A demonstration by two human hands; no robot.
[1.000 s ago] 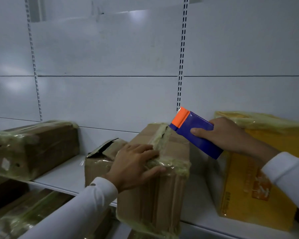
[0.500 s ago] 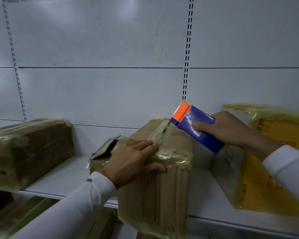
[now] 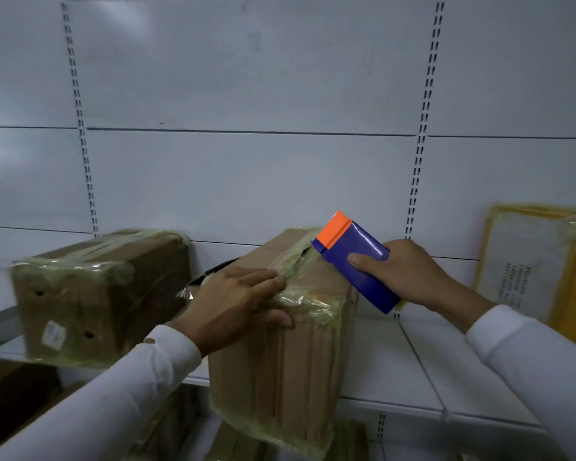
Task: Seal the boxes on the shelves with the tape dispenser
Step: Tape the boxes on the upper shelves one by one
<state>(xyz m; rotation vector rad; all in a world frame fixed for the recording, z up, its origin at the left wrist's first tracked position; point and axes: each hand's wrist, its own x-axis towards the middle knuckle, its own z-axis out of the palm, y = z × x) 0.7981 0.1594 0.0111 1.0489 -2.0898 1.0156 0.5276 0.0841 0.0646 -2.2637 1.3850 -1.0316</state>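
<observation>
Your right hand [image 3: 409,274], gripping the tape dispenser [image 3: 354,259], has crept along the box [image 3: 280,327]; your flat left hand [image 3: 236,301] seemingly steadies it, or tape wrinkles.

A: Left hand position?

B: The left hand [image 3: 236,302] lies palm down with the fingers [image 3: 263,277] extended and close together, and the thumb [image 3: 276,319] angled downward. The left forearm, in a white sleeve [image 3: 120,404], enters from the lower left.

A: Right hand?

B: The right hand [image 3: 409,272] is curled in a grip, with the thumb [image 3: 366,259] laid flat along the top and the other fingers wrapped underneath, out of sight. Its white sleeve [image 3: 539,361] enters from the lower right. The two hands are apart.
</observation>
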